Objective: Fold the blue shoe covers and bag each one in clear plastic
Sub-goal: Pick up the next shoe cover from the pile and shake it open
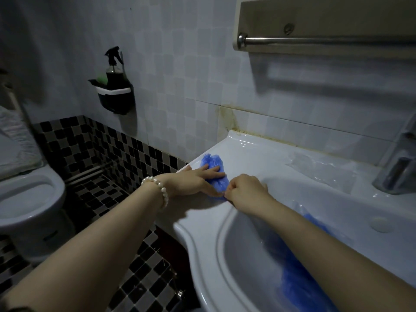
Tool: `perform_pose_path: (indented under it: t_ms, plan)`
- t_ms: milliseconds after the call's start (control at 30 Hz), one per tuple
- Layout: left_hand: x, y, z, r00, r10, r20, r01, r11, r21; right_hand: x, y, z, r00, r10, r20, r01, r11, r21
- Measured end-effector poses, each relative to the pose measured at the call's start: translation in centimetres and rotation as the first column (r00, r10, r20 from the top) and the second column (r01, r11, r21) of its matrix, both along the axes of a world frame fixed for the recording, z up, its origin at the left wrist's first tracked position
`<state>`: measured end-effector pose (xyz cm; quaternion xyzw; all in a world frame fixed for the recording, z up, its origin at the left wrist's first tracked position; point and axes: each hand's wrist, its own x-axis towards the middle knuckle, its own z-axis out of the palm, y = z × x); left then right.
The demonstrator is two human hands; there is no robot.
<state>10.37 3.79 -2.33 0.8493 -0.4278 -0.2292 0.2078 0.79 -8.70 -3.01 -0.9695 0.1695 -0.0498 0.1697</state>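
From my head camera I see my left hand [195, 180] lying flat with the fingers straight and spread, pressing a blue shoe cover [214, 171] down on the left ledge of the white sink [254, 154]. My right hand [246, 191] is just beside it, with the fingers curled, and it pinches the near edge of the same cover at the front rim of the ledge. On my left wrist is a pearl bracelet [160, 188]. More blue shoe covers [299, 284] lie inside the basin, partly hidden under my right forearm. Some clear plastic [319, 166] lies on the back ledge, near the faucet [398, 167]. On the tiled wall hangs a black holder [116, 95] with a spray bottle [114, 68]. The toilet [29, 199] stands at the left.
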Motion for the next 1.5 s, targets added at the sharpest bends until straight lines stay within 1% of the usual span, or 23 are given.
perform_pose_path:
  t_ms: [67, 133, 200, 267, 300, 367, 467, 533, 600, 667, 700, 800, 867, 933, 967, 1000, 1067, 1133, 1233, 1300, 1367, 1467, 1500]
  plan:
    - [0.2, 0.1, -0.3, 0.996, -0.011, 0.092, 0.008, 1.0, 0.028, 0.3, 0.3, 0.3, 0.998, -0.043, -0.044, 0.043, 0.999, -0.011]
    - [0.2, 0.1, -0.4, 0.991, -0.016, 0.136, 0.009, 0.999, 0.045, 0.3, 0.2, 0.0, 0.999, -0.046, -0.012, 0.046, 0.998, 0.031]
    - [0.2, 0.0, -0.4, 0.99, -0.013, 0.14, 0.006, 0.999, 0.054, -0.3, -0.3, -0.9, 0.986, -0.015, 0.168, -0.018, 0.981, 0.192]
    - [0.3, 0.0, -0.4, 0.992, -0.006, 0.122, -0.001, 0.998, 0.057, -1.3, -0.8, -2.0, 0.906, 0.032, 0.422, -0.191, 0.92, 0.342]
    - [0.3, -0.1, -0.4, 0.993, -0.005, 0.115, -0.001, 0.998, 0.055, -1.8, -1.2, -2.5, 0.863, 0.07, 0.5, -0.272, 0.899, 0.344]
    - [0.3, -0.1, -0.4, 0.993, -0.015, 0.117, 0.008, 0.998, 0.055, -2.2, -2.0, -3.0, 0.833, 0.146, 0.533, -0.357, 0.879, 0.317]
    - [0.4, -0.1, -0.5, 0.993, -0.012, 0.116, 0.007, 0.999, 0.046, -1.7, -2.5, -2.2, 0.883, 0.163, 0.44, -0.331, 0.88, 0.34]
    - [0.2, 0.0, -0.4, 0.996, -0.005, 0.084, 0.002, 0.999, 0.033, -1.1, -2.2, -1.7, 0.916, 0.169, 0.363, -0.266, 0.934, 0.237]
    - [-0.2, 0.0, 0.1, 0.999, 0.031, -0.014, -0.031, 0.999, -0.01, -0.5, -1.5, -1.3, 0.955, 0.153, 0.254, -0.183, 0.978, 0.096]
    - [-0.5, -0.1, 0.5, 0.993, 0.061, -0.102, -0.066, 0.997, -0.047, 0.0, -0.8, -1.0, 0.986, 0.094, 0.135, -0.097, 0.995, 0.019]
    - [-0.5, -0.2, 0.5, 0.994, 0.063, -0.089, -0.067, 0.997, -0.045, 0.3, -0.5, -0.8, 0.994, 0.057, 0.088, -0.057, 0.998, -0.004]
    - [-0.3, -0.2, 0.1, 0.999, 0.023, 0.044, -0.023, 1.0, 0.01, 1.1, 0.2, -0.4, 1.0, -0.025, 0.011, 0.026, 0.992, -0.12]
    - [0.1, -0.2, -0.2, 0.996, 0.014, 0.086, -0.017, 0.999, 0.036, 0.9, 0.3, -0.5, 0.998, -0.019, 0.052, 0.024, 0.996, -0.084]
    - [0.2, -0.3, -0.3, 0.993, -0.006, 0.117, 0.001, 0.999, 0.048, 0.2, -0.4, -1.1, 0.978, 0.008, 0.208, -0.037, 0.99, 0.138]
    - [0.2, -0.3, -0.3, 0.993, -0.011, 0.117, 0.005, 0.999, 0.048, -0.5, -0.9, -1.5, 0.95, 0.025, 0.312, -0.118, 0.951, 0.284]
    - [0.2, -0.4, -0.3, 0.994, -0.012, 0.111, 0.007, 0.999, 0.044, -1.2, -1.4, -1.8, 0.913, 0.052, 0.405, -0.218, 0.901, 0.375]
    - [0.3, -0.5, -0.4, 0.993, -0.015, 0.117, 0.01, 0.999, 0.037, -2.1, -2.3, -2.2, 0.877, 0.116, 0.466, -0.333, 0.847, 0.415]
    - [0.5, -0.5, -0.4, 0.992, -0.011, 0.123, 0.007, 0.999, 0.036, -1.9, -2.7, -2.1, 0.889, 0.134, 0.438, -0.318, 0.869, 0.379]
    - [0.5, -0.5, -0.4, 0.994, -0.002, 0.106, -0.002, 0.999, 0.037, -0.8, -2.1, -1.6, 0.924, 0.124, 0.362, -0.201, 0.962, 0.184]
    - [0.2, -0.6, -0.2, 0.999, 0.031, -0.017, -0.032, 0.999, -0.016, -0.1, -1.3, -1.2, 0.963, 0.073, 0.259, -0.104, 0.989, 0.108]
    - [0.1, -0.7, -0.1, 0.99, 0.059, -0.131, -0.069, 0.995, -0.077, 0.5, -0.9, -0.8, 0.991, 0.002, 0.137, -0.015, 0.995, 0.098]
    - [0.4, -0.6, -0.5, 0.997, 0.001, 0.077, -0.003, 1.0, 0.027, 1.3, -0.6, 0.2, 0.998, -0.056, -0.03, 0.057, 0.998, 0.036]
    - [0.5, -0.4, -0.5, 0.994, -0.006, 0.109, 0.0, 0.999, 0.051, 1.5, -0.4, 0.6, 0.996, -0.062, -0.063, 0.063, 0.998, 0.015]
